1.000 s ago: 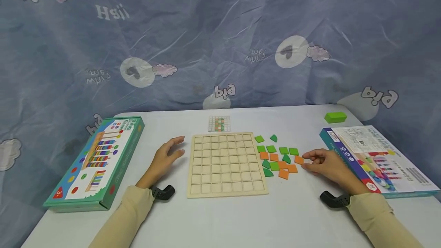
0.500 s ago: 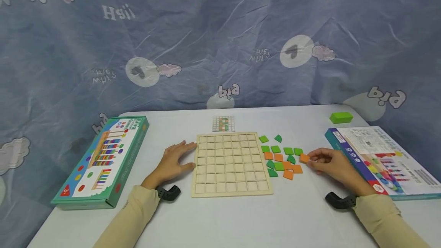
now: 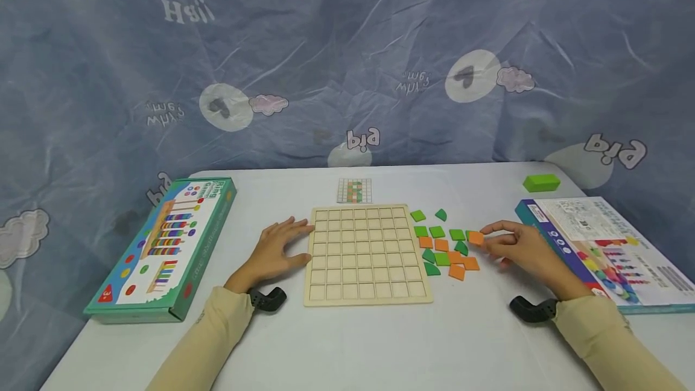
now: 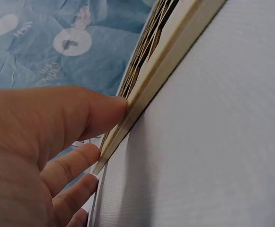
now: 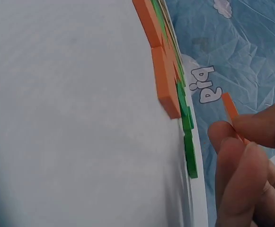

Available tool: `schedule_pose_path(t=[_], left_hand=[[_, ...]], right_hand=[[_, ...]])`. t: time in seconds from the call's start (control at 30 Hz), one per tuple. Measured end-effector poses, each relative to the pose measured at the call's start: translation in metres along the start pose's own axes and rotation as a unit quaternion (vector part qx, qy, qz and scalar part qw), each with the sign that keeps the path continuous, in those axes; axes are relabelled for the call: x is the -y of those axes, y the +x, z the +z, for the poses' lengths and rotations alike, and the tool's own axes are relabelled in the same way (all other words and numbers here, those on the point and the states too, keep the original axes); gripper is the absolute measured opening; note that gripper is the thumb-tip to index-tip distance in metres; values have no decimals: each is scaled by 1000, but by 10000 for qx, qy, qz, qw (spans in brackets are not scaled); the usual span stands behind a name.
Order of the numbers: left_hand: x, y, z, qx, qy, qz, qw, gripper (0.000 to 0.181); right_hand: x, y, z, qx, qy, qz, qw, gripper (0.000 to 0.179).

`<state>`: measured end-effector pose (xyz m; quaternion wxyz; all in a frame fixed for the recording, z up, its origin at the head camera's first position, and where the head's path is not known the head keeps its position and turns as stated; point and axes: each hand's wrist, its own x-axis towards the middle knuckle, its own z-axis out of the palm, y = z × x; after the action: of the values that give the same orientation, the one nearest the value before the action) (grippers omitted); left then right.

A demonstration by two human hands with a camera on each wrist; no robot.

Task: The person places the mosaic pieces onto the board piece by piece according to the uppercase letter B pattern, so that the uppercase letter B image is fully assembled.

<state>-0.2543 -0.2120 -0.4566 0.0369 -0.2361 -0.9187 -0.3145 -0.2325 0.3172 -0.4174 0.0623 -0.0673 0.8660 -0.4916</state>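
A wooden grid board (image 3: 366, 255) with square recesses lies flat on the white table. At its left edge is my left hand (image 3: 277, 251), thumb and fingertips touching the side with fingers spread; the left wrist view shows the thumb (image 4: 106, 113) on the board's rim (image 4: 151, 80). My right hand (image 3: 523, 252) pinches an orange square tile (image 3: 475, 238) between thumb and fingers, held above the table in the right wrist view. Green squares (image 3: 442, 259), orange squares (image 3: 471, 263) and dark green quarter-round tiles (image 3: 441, 215) lie loose between the board and that hand.
A small card with a coloured grid pattern (image 3: 355, 190) lies behind the board. A green game box (image 3: 163, 246) flanks the left side, and a blue-and-white box (image 3: 608, 252) the right, near my right forearm. A bright green block (image 3: 541, 183) sits at the back right.
My left hand has moved right to the board's left edge. The right hand has lifted the orange square tile from its place at the right of the loose tiles.
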Motion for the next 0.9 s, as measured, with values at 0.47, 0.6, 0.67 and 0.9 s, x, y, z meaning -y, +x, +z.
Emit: schedule_pose_path(t=[0.47, 0.6, 0.67, 0.9], left_hand=[[0, 1, 0, -14, -1, -105, 9999, 64], [1, 3, 1, 7, -34, -112, 9999, 64], [2, 3, 2, 30, -47, -135, 9999, 64], [3, 3, 0, 22, 30, -153, 9999, 64]], right_hand=[[34, 26, 21, 663, 616, 290, 9955, 46], [41, 34, 29, 799, 737, 281, 9937, 46], [45, 37, 32, 879, 752, 267, 9929, 46], [59, 47, 46, 1086, 795, 158, 9908, 45]])
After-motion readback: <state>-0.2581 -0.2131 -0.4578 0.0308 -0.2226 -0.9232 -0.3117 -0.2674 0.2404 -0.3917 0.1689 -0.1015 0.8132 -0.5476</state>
